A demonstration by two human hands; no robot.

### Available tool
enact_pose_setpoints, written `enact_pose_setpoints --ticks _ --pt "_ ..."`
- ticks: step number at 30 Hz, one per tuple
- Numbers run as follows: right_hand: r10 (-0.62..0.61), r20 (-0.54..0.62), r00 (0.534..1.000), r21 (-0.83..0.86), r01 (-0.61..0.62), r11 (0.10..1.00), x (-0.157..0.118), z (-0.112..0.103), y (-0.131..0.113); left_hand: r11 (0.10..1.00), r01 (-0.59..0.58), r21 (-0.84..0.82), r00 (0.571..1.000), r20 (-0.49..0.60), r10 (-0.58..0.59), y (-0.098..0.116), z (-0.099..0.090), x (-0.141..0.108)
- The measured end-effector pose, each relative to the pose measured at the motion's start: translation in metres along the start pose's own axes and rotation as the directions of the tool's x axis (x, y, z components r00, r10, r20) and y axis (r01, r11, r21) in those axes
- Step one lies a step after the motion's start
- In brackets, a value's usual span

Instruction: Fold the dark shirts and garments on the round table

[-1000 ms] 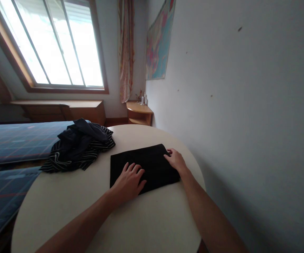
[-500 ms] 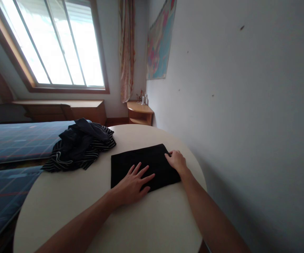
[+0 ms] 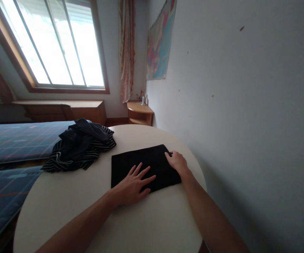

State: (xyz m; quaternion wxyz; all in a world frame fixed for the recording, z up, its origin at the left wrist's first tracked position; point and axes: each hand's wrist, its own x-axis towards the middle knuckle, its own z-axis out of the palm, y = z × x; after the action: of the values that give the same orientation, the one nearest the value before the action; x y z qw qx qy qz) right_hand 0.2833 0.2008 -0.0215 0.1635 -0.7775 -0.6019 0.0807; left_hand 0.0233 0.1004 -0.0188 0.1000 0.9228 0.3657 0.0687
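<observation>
A black cloth (image 3: pixel 146 158), folded into a flat rectangle, lies on the round pale table (image 3: pixel 152 225). My left hand (image 3: pixel 132 186) rests palm down with fingers spread over the cloth's lower left part. At the cloth's right edge, my right hand (image 3: pixel 177 161) has its thumb and fingers pinched on the fabric; some of its fingertips are hidden. A crumpled heap of dark and striped clothes (image 3: pixel 80 144) sits on the table's far left edge.
Blue plaid mattresses (image 3: pixel 15 140) lie left of the table. The wall (image 3: pixel 246 123) runs close along the right side. Behind stand a wooden corner shelf (image 3: pixel 140 108) with small bottles and a long wooden desk (image 3: pixel 86 104) under the window.
Both hands have shifted very slightly to the right. The black cloth has moved a tiny amount the same way.
</observation>
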Motion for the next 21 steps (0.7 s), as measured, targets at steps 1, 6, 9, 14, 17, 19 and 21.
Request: enact_pose_setpoints --ticks 1,6,9,14,17,19,21 --pt "0.008 0.006 1.000 -0.001 -0.008 1.000 -0.001 -0.001 0.000 1.000 0.000 0.000 1.000 0.007 0.000 0.000 -0.001 0.000" --pt "0.009 0.019 1.000 0.013 -0.009 1.000 -0.002 -0.005 0.001 1.000 -0.026 -0.010 0.999 0.025 0.026 0.003 -0.003 0.000" --pt "-0.036 -0.019 0.999 0.045 0.037 0.998 -0.003 -0.005 0.003 0.999 -0.040 -0.030 0.999 -0.008 0.040 0.003 -0.003 0.000" --pt "-0.165 -0.054 0.985 0.102 0.170 0.980 -0.003 -0.005 0.006 0.997 0.007 -0.077 0.992 -0.126 -0.017 -0.006 -0.007 0.002" --pt "-0.238 -0.067 0.969 0.157 0.245 0.957 -0.001 -0.005 0.007 0.998 0.041 -0.056 0.987 -0.151 -0.049 -0.014 -0.007 0.003" --pt "-0.284 -0.081 0.955 0.197 0.294 0.935 0.000 -0.005 0.008 0.998 0.046 -0.030 0.991 -0.120 -0.050 -0.018 -0.004 0.004" --pt "-0.336 -0.101 0.936 0.224 0.350 0.909 0.002 -0.005 0.009 0.999 0.048 -0.009 0.994 -0.094 -0.049 -0.019 -0.001 0.005"
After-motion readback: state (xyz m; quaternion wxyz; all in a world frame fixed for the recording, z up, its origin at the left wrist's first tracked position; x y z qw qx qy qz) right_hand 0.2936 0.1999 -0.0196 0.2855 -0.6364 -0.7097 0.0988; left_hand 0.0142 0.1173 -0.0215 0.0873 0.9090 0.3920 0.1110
